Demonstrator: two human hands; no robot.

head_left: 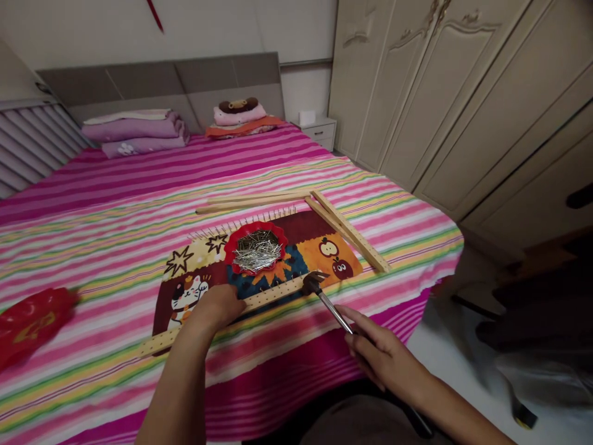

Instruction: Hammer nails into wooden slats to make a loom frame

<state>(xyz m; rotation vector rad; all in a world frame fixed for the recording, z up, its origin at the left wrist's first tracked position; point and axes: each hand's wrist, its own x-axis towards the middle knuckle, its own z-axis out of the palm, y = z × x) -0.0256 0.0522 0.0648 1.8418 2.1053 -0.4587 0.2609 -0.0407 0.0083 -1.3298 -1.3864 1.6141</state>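
Note:
My right hand [386,352] is wrapped around the handle of a claw hammer [334,312], whose dark head is at the right part of a wooden strip [273,293]. The strip is pale, with rows of small holes and a few nails standing up near the hammer. My left hand [220,309] is closed over the middle of the strip, its fingertips partly hidden. Just beyond it, a red scalloped bowl [228,256] holds a heap of nails [259,250]. Under bowl and strip lies a patterned mat [319,247] with a cat and apples on it.
Behind the bowl lies a strip studded with upright nails [241,224]. More wooden strips lie at the back [259,200] and right [347,232]. A red dish [34,321] is at the left on the striped bed [115,247]. Wardrobes [417,93] stand at the right.

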